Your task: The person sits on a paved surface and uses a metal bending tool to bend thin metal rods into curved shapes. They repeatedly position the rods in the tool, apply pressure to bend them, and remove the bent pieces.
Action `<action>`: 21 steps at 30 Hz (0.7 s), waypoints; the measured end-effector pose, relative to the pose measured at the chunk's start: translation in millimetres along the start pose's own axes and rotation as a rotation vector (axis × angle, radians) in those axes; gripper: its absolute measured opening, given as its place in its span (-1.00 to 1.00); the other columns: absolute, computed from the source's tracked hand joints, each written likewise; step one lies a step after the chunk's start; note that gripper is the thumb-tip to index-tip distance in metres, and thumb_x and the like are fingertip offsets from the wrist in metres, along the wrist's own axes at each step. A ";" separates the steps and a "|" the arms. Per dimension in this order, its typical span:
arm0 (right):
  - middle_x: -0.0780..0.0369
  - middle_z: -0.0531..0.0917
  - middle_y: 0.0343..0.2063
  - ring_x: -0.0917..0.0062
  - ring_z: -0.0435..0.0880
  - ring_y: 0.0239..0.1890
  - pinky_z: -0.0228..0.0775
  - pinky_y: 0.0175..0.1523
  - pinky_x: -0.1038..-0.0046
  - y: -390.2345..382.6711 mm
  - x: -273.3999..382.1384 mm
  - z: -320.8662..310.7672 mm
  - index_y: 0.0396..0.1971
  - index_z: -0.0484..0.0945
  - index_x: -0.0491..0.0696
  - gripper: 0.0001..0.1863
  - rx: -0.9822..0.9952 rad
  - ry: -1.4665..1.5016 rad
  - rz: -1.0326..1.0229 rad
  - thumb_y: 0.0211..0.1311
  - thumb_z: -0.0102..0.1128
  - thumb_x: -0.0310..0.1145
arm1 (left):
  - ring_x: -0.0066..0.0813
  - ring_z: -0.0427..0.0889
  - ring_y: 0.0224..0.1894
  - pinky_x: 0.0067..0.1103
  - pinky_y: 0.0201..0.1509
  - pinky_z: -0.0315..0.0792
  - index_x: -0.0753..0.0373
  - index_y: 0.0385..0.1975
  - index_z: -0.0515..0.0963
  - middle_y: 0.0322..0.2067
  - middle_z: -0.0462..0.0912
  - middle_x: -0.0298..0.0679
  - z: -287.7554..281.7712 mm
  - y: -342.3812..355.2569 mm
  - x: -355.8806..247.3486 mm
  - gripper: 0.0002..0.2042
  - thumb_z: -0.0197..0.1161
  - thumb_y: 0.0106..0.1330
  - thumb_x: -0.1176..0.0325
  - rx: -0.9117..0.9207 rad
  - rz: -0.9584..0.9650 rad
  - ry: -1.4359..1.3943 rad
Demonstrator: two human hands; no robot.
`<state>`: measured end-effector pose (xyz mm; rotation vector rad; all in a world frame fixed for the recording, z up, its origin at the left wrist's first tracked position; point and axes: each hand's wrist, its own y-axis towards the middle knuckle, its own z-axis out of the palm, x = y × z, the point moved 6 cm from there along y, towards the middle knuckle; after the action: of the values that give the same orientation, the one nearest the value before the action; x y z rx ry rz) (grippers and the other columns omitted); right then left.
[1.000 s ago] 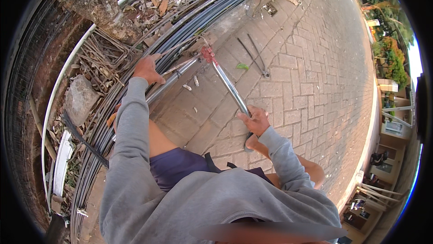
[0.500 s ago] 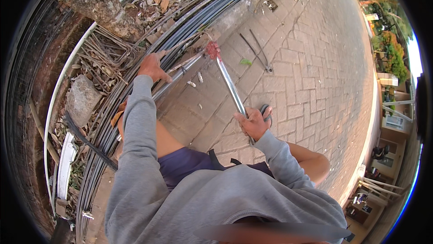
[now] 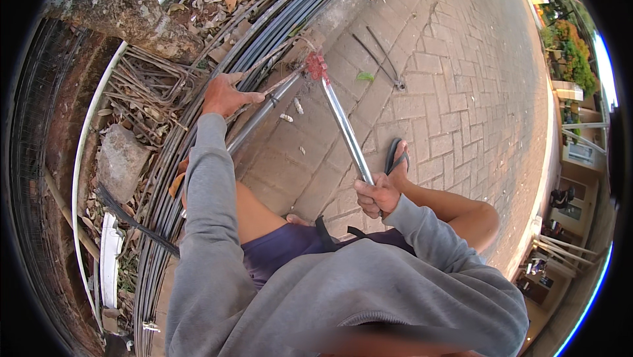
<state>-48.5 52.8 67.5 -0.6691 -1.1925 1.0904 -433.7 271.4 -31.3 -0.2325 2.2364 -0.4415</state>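
A bolt cutter with a red head (image 3: pixel 317 66) and two silver tube handles lies across the paving in front of me. My right hand (image 3: pixel 377 196) is wrapped round the end of its right handle (image 3: pixel 347 134). The left handle (image 3: pixel 260 123) slants down toward my left leg, its far end hidden by my sleeve. My left hand (image 3: pixel 227 96) is closed on a thin bent steel rod (image 3: pixel 280 83), beside the bundle of rods. The rod runs up to the cutter's head; whether it sits between the jaws I cannot make out.
Long dark steel rods (image 3: pixel 310 4) curve along the left. Bent rods (image 3: pixel 148 80), a stone (image 3: pixel 123 162), a white pipe (image 3: pixel 80 179) and a tree trunk (image 3: pixel 105 17) lie beyond them. A bent dark rod (image 3: pixel 379 57) rests on the paving. My sandalled foot (image 3: pixel 397 157) is right.
My right hand and the cutter's right handle have come closer to my body. The red head has shifted slightly toward me. My left hand keeps its hold on the rod.
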 end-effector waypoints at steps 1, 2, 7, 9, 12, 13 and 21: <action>0.43 0.32 -0.65 0.72 0.26 -0.72 0.00 -0.66 0.52 2.1 -2.3 0.6 -0.31 0.40 0.06 -0.69 -0.026 -0.008 -0.017 0.54 0.33 -0.15 | -0.06 0.77 0.14 -0.34 0.30 0.56 0.41 0.23 0.65 0.10 0.75 0.16 0.9 0.6 1.1 -0.09 0.79 -0.20 0.04 -0.007 -0.009 -0.022; 0.43 0.32 -0.66 0.72 0.25 -0.73 -0.02 -0.66 0.52 3.8 -4.9 2.7 -0.31 0.41 0.05 -0.70 -0.031 0.012 -0.030 0.54 0.33 -0.17 | -0.06 0.77 0.15 -0.34 0.30 0.56 0.40 0.21 0.66 0.12 0.74 0.17 1.5 0.5 0.8 -0.10 0.79 -0.19 0.05 -0.016 0.003 -0.027; 0.40 0.33 -0.69 0.71 0.24 -0.77 -0.02 -0.70 0.50 10.1 -12.0 12.3 -0.32 0.42 0.01 -0.71 -0.079 0.010 -0.080 0.53 0.33 -0.22 | -0.05 0.76 0.16 -0.31 0.31 0.56 0.37 0.15 0.71 0.13 0.73 0.15 1.1 -2.6 -3.9 -0.19 0.78 -0.17 0.08 -0.072 0.017 0.013; 0.39 0.35 -0.70 0.69 0.27 -0.78 0.01 -0.70 0.50 12.5 -13.9 16.9 -0.35 0.43 0.00 -0.71 -0.100 0.016 -0.105 0.53 0.33 -0.23 | -0.05 0.77 0.16 -0.30 0.31 0.56 0.37 0.14 0.71 0.12 0.74 0.14 2.3 -2.0 -3.7 -0.21 0.78 -0.15 0.09 -0.070 -0.007 0.008; 0.37 0.37 -0.71 0.67 0.29 -0.79 0.05 -0.70 0.49 15.9 -19.6 24.5 -0.40 0.44 -0.01 -0.69 -0.109 0.041 -0.112 0.52 0.33 -0.24 | -0.04 0.77 0.16 -0.30 0.30 0.56 0.37 0.14 0.71 0.11 0.75 0.12 6.4 1.7 0.9 -0.23 0.77 -0.13 0.12 -0.055 -0.040 -0.023; 0.37 0.38 -0.71 0.66 0.30 -0.79 0.06 -0.70 0.48 16.9 -22.1 26.2 -0.42 0.44 -0.01 -0.68 -0.117 0.054 -0.114 0.52 0.33 -0.24 | -0.03 0.77 0.15 -0.30 0.30 0.56 0.37 0.14 0.71 0.11 0.75 0.12 7.3 3.6 2.8 -0.24 0.76 -0.12 0.12 -0.057 -0.039 -0.037; 0.32 0.44 -0.70 0.59 0.45 -0.70 0.25 -0.60 0.43 21.2 -2.9 -15.5 -0.45 0.47 -0.06 -0.62 -0.233 -0.447 -0.201 0.37 0.48 -0.18 | -0.01 0.80 0.08 -0.30 0.25 0.59 0.35 0.08 0.75 0.05 0.78 0.10 -0.9 9.3 1.8 -0.33 0.67 0.03 0.01 -0.061 0.053 -0.057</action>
<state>-40.3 60.0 43.4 -0.4776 -1.7528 0.9650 -435.7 279.6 -35.6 -0.2150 2.1971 -0.3342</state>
